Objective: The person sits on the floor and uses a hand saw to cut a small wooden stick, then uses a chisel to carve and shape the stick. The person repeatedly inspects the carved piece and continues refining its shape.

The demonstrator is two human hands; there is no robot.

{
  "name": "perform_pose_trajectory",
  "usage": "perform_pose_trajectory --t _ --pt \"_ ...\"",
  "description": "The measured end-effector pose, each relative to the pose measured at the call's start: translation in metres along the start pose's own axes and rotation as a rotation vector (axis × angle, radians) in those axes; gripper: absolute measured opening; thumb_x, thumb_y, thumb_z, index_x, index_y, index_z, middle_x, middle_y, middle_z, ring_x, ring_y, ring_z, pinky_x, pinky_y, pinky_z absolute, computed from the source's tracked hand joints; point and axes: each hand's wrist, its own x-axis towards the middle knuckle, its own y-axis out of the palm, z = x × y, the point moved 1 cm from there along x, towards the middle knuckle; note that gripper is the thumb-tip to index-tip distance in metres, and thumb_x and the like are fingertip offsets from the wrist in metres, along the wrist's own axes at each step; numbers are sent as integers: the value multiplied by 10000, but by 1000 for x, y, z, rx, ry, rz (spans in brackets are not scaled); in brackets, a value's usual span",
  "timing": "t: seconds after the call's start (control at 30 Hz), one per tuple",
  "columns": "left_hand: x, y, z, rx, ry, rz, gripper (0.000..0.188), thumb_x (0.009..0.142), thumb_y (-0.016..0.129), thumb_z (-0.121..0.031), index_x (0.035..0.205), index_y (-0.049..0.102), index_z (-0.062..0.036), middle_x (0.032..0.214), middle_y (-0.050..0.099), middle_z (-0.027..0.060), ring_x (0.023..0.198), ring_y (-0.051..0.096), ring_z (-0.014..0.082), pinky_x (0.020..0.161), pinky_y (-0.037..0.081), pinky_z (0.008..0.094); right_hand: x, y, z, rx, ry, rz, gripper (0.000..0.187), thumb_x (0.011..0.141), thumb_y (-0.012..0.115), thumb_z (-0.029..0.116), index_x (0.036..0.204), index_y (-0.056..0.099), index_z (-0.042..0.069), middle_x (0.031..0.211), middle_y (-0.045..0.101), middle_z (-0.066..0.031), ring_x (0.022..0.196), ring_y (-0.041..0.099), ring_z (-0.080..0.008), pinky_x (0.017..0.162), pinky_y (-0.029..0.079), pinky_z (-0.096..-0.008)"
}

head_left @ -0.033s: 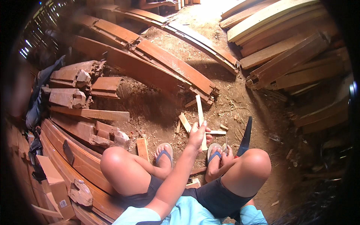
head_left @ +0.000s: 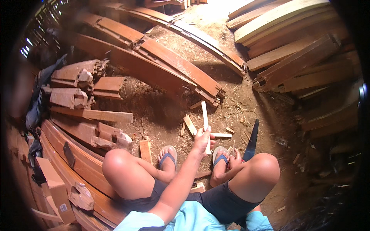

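Observation:
My left hand point(head_left: 202, 141) is closed around a narrow pale wooden strip point(head_left: 204, 113), which points away from me over the floor. Beside my right sandal point(head_left: 220, 158), my right hand point(head_left: 234, 159) is closed on a thin upright pointed piece point(head_left: 233, 145); whether it is a blade or a sliver I cannot tell. Part of that hand is hidden behind my shin. Just right of it, a dark saw-like blade point(head_left: 252, 141) slants up from behind my knee, its handle end out of sight.
Offcuts point(head_left: 189, 125) and shavings lie on the dirt floor past my feet. Long brown boards point(head_left: 169, 63) stretch across the far side. Stacked planks point(head_left: 285, 23) stand at far right. Notched timbers point(head_left: 71, 98) and a cardboard box point(head_left: 58, 192) are at left.
The wooden strip and my left hand have shifted very slightly toward me. The thin piece in my right hand tilts a little differently.

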Motion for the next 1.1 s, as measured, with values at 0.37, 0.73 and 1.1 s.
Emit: perform_pose_trajectory --t 0.37,0.73,1.1 --pt "37 -68 121 -30 -324 -244 234 926 482 -340 1073 538 -167 653 419 -8 455 367 75 373 305 233 -93 -203 288 440 -489 -618 379 939 463 138 1312 397 122 790 509 -38 517 481 -100 413 436 -231" --pt "4 11 41 -555 -256 486 457 1001 306 -437 1249 451 -83 610 407 -19 461 370 79 384 340 211 -296 -200 302 598 -818 -321 325 988 393 177 1297 392 80 864 455 -34 591 436 -89 438 443 -213" --pt "-45 -19 86 -234 -298 -45 300 946 485 -370 965 537 -76 703 546 37 600 567 162 489 499 294 -231 -2 245 598 -313 274 620 921 514 105 1459 208 131 807 546 -53 541 502 -79 437 464 -203"
